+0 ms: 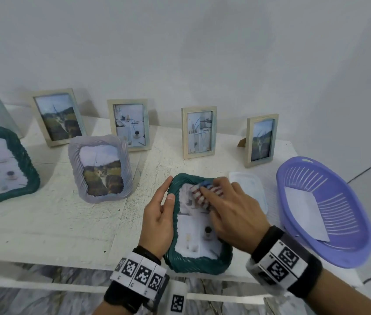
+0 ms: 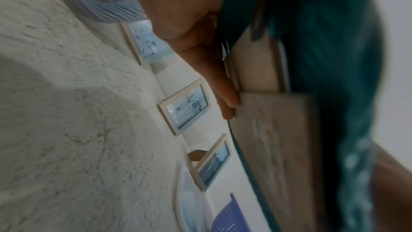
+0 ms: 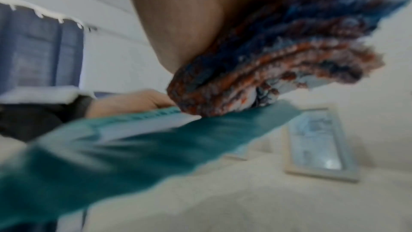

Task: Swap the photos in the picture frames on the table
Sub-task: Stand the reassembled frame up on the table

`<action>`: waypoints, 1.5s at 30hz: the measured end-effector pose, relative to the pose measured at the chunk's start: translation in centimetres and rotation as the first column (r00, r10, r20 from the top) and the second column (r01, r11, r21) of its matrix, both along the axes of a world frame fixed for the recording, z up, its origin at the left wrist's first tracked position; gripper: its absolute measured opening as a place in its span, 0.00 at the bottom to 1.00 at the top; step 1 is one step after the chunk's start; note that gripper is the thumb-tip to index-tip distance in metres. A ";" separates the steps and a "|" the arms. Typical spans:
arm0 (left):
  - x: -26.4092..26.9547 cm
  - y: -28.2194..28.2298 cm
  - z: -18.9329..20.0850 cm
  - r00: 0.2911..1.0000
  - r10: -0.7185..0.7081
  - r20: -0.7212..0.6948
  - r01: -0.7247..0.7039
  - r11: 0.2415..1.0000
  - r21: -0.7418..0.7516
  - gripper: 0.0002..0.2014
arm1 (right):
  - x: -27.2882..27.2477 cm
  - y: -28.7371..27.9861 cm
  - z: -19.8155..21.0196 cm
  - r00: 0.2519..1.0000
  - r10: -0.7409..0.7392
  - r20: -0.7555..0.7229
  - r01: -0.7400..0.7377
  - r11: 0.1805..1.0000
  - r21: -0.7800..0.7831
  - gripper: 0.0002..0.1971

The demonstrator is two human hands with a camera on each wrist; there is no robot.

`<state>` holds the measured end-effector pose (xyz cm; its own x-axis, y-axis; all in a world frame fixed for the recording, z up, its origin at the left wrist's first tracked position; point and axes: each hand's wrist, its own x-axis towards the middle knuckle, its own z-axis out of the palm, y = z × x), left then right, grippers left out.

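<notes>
While the row of standing frames fills the left and far side of the white, rough-grained table (image 1: 66,223), the work itself sits at the near edge, in the middle. Farthest left stands a dark green frame with a ribbed, rope-like border (image 1: 5,164), then a lilac frame (image 1: 100,169) of the same twisted moulding holding a cat photo, with flat pale wooden frames lined up behind along the wall. Next comes the left hand (image 1: 157,221), gripping the left edge of the tilted green frame (image 1: 198,262): thumb on the front border, fingers (image 2: 225,94) curled behind against the stiff tan backing board, as the left wrist view shows. That frame's long axis runs from near to far, and it lies directly between the two hands, so both reach it equally. Its photo (image 1: 193,237), a pale still life, is in place under a glossy front. To the right, the right hand (image 1: 230,214) presses a bunched cloth (image 1: 202,194), fuzzy and striped in red, white and blue, onto the far half of the picture; its fingers are curled over the cloth. Judging by this, the step in hand is wiping the front, and the stroke would travel down the long axis toward the near edge. Just right lies a flat translucent lid (image 1: 250,185), then a lilac slotted plastic basket (image 1: 357,253) with a white sheet inside.
</notes>
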<state>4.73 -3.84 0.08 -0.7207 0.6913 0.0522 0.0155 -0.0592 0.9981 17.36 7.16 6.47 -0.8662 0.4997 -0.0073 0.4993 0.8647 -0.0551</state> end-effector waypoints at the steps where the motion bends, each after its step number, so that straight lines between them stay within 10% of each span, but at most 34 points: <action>1: -0.1 0.2 0.2 1.000 0.001 -0.004 -0.001 1.000 -0.002 0.19 | -0.1 0.1 0.1 1.000 -0.024 0.014 0.024 1.000 0.007 0.29; 9: -1.5 0.6 0.7 1.000 0.003 -0.030 -0.004 1.000 -0.010 0.19 | 2.9 -3.1 0.1 0.939 0.345 -0.002 -0.343 0.932 -0.120 0.22; 19: -0.7 0.8 0.2 1.000 -0.016 0.026 0.016 1.000 -0.014 0.19 | 1.4 1.6 -0.6 0.999 -0.037 -0.016 0.038 0.996 0.079 0.20; 32: -2.2 0.8 -1.3 1.000 0.017 0.019 -0.016 0.997 -0.076 0.19 | 5.9 -0.7 -1.1 0.957 0.285 0.047 -0.267 0.935 -0.232 0.20; 38: -2.7 0.6 -1.9 1.000 0.005 0.027 -0.003 0.997 -0.074 0.19 | 5.0 5.1 -3.0 0.972 -0.109 -0.209 0.049 0.961 -0.273 0.23; 45: -2.4 0.5 -2.2 1.000 -0.006 0.025 0.008 0.997 -0.073 0.19 | 1.2 11.3 -7.1 0.866 -0.500 -0.006 0.491 0.852 -0.182 0.19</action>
